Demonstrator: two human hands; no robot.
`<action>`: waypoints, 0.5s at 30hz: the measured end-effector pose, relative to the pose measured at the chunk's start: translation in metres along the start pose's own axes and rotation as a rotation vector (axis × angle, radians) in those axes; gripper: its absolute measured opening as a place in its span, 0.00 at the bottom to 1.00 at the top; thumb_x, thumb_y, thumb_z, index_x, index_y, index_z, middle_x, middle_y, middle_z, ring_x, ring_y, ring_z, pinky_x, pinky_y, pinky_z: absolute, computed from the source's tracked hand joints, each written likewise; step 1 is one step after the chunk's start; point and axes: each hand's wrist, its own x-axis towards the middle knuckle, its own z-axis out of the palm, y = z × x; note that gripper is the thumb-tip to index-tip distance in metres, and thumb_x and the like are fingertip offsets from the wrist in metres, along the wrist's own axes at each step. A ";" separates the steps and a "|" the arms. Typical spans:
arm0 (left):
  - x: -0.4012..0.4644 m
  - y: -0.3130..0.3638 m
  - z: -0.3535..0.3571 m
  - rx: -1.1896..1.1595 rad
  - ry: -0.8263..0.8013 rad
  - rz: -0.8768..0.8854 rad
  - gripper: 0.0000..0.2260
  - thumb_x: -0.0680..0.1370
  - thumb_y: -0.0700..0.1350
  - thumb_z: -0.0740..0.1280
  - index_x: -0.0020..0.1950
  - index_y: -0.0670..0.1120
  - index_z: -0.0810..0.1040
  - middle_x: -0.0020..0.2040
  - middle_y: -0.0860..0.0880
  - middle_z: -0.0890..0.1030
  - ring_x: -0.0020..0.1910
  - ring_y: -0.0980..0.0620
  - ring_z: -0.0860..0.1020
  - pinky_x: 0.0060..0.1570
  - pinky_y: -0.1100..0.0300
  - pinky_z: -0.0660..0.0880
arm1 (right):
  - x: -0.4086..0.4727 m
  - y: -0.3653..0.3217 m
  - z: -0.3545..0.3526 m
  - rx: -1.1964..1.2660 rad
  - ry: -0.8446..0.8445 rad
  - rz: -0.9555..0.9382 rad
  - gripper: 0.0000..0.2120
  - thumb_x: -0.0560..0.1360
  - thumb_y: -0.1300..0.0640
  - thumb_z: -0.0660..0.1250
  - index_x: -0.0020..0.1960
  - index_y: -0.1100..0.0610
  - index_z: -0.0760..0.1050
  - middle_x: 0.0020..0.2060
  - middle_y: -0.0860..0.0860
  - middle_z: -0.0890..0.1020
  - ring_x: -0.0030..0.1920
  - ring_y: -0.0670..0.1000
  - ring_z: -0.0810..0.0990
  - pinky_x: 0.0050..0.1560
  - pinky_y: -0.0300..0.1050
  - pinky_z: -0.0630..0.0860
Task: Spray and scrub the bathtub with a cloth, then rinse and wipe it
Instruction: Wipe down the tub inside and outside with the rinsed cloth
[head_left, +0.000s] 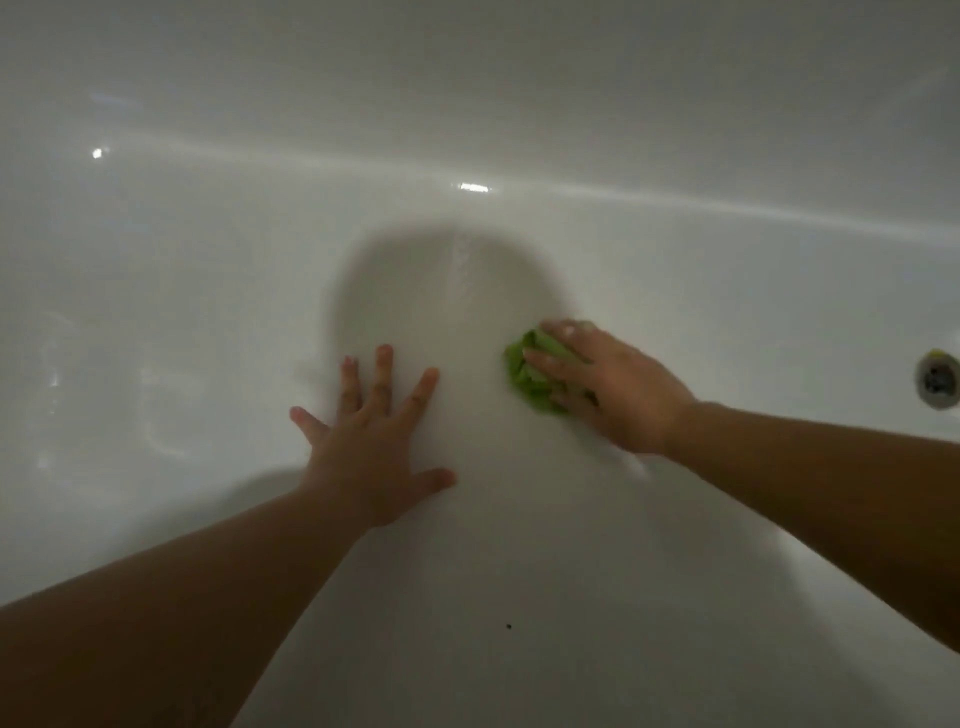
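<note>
I look down into a white bathtub (182, 322) whose floor is wet and glossy. My left hand (374, 441) lies flat on the tub floor with its fingers spread and holds nothing. To its right, my right hand (608, 389) presses a crumpled green cloth (524, 376) against the tub floor, with its fingers laid over the cloth. Most of the cloth is hidden under that hand; only its left part shows. The two hands are about a hand's width apart.
The metal drain (937, 384) sits at the right edge of the view. The tub's far wall (467, 104) rises across the top of the view. A small dark speck (508, 626) lies on the near floor between my forearms.
</note>
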 end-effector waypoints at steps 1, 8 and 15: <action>-0.003 0.002 0.003 0.010 -0.002 0.027 0.52 0.68 0.80 0.61 0.77 0.69 0.27 0.79 0.52 0.23 0.80 0.40 0.29 0.67 0.17 0.51 | -0.023 -0.017 0.010 0.027 -0.068 -0.083 0.23 0.84 0.46 0.61 0.78 0.47 0.71 0.78 0.57 0.69 0.75 0.61 0.70 0.75 0.57 0.68; -0.010 0.011 0.013 0.058 -0.032 0.107 0.52 0.66 0.82 0.59 0.77 0.70 0.29 0.78 0.53 0.23 0.79 0.40 0.28 0.66 0.15 0.48 | -0.065 -0.037 0.025 0.065 -0.229 -0.269 0.21 0.84 0.52 0.63 0.76 0.49 0.73 0.77 0.56 0.70 0.74 0.59 0.72 0.75 0.53 0.68; 0.004 0.028 0.016 0.037 0.035 0.066 0.53 0.64 0.83 0.59 0.76 0.71 0.28 0.79 0.53 0.24 0.79 0.42 0.27 0.66 0.16 0.46 | 0.044 0.081 -0.056 -0.138 0.071 0.155 0.27 0.84 0.46 0.61 0.81 0.47 0.63 0.81 0.57 0.62 0.81 0.61 0.60 0.80 0.60 0.59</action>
